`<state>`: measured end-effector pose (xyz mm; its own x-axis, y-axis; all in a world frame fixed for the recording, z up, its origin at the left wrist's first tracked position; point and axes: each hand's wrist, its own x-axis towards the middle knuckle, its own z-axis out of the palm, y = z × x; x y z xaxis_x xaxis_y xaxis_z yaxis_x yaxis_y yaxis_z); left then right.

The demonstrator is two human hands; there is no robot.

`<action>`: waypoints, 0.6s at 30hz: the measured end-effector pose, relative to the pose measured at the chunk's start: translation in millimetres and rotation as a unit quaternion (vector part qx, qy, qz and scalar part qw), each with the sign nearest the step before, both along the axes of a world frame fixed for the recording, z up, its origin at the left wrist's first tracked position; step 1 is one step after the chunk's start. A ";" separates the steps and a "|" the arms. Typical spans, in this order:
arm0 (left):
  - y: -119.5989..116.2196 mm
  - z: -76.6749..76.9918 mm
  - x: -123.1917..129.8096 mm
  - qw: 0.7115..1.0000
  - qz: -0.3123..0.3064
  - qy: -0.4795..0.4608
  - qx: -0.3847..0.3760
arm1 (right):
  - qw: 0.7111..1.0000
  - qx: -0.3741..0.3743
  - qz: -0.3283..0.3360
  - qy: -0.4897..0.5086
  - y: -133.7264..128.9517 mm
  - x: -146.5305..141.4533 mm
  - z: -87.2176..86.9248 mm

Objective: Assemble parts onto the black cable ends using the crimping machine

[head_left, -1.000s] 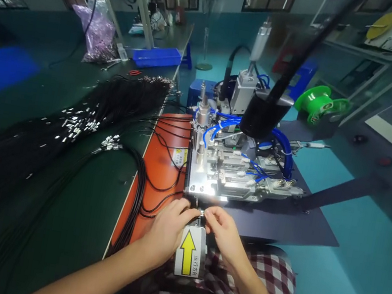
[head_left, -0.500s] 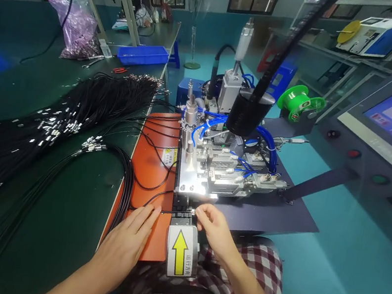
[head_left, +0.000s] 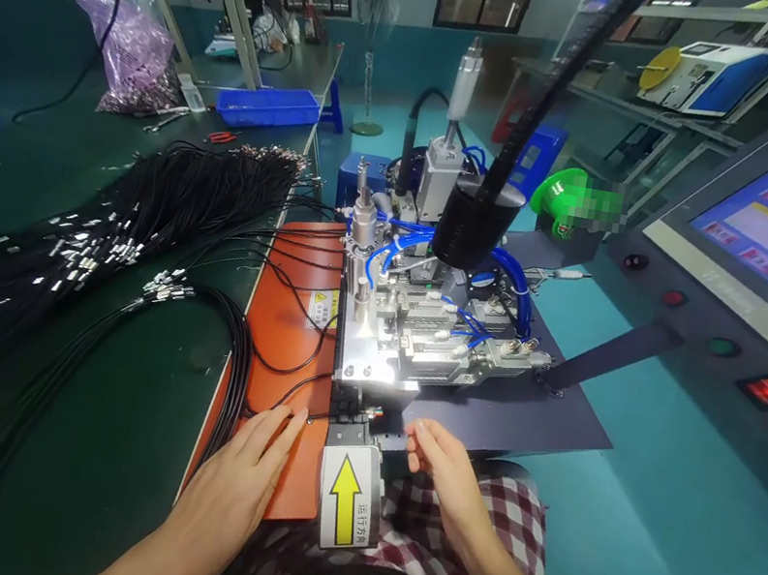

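My left hand [head_left: 235, 471] lies over the orange mat [head_left: 293, 302] with its fingers stretched out, fingertips at a black cable [head_left: 320, 417]. That cable's stripped end, with small coloured wires [head_left: 376, 414], sits in the black holder just behind the arrow-marked cover [head_left: 347, 497]. To the right of this end, my right hand [head_left: 445, 473] hovers with loosely bent fingers apart and nothing visible in them. The metal machine [head_left: 375, 340] stands directly beyond both hands. Part of the cable is hidden under my left fingers.
A bundle of black cables [head_left: 237, 371] curves along the mat's left edge. A large heap of cables [head_left: 185, 195] covers the green table. A black lamp head [head_left: 475, 224] hangs over the machine. The control panel [head_left: 758, 291] stands at right.
My right hand has let go of the cable end and drawn back to the right. The cable end stays in the holder. My left hand keeps its place by the cable; the view has shifted slightly.
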<state>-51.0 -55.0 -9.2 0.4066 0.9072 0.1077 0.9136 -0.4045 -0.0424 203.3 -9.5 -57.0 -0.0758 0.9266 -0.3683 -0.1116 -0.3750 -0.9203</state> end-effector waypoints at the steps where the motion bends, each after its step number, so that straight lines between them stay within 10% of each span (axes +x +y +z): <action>1: 3.8 -0.1 3.1 1.000 0.005 0.001 0.000 | 1.000 -0.005 0.000 -0.004 -1.9 1.1 0.2; 6: 25.1 9.4 10.9 0.999 0.026 -0.028 -0.004 | 1.000 -0.002 0.018 -0.024 -10.0 3.0 7.7; 18: 20.0 68.0 -59.1 0.957 -0.238 0.104 -0.133 | 0.998 -0.023 0.027 -0.047 -14.4 17.2 25.0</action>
<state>-110.1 -35.0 58.8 0.7678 0.5983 -0.2292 0.6067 -0.7939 -0.0400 220.5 -23.9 -32.0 -0.0888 0.9038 -0.4186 -0.0040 -0.4206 -0.9073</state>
